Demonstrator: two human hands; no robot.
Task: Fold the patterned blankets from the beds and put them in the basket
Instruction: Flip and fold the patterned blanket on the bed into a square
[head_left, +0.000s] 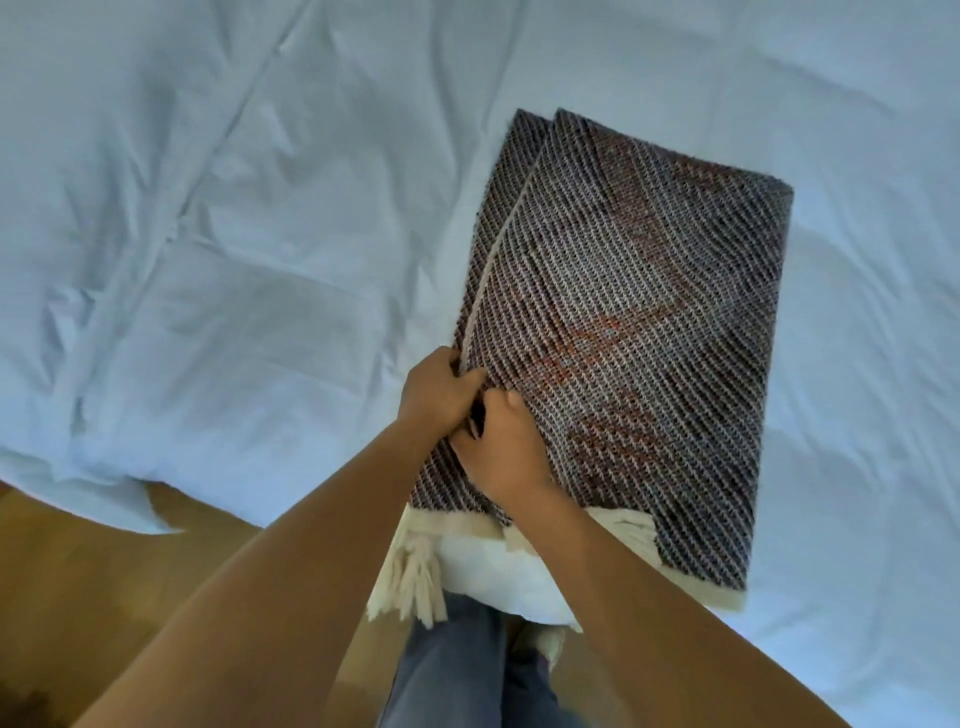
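A patterned blanket, dark woven with rust-red marks and cream tassels, lies folded into a long rectangle on the white bed. Its tassels hang over the bed's near edge. My left hand grips the blanket's left edge near the front corner, fingers curled round the layers. My right hand lies right beside it on the blanket, fingers curled into the same edge. The two hands touch. No basket is in view.
The white bed sheet is wrinkled and fills most of the view. Wooden floor shows at the lower left below the bed's edge. My legs in blue jeans stand against the bed.
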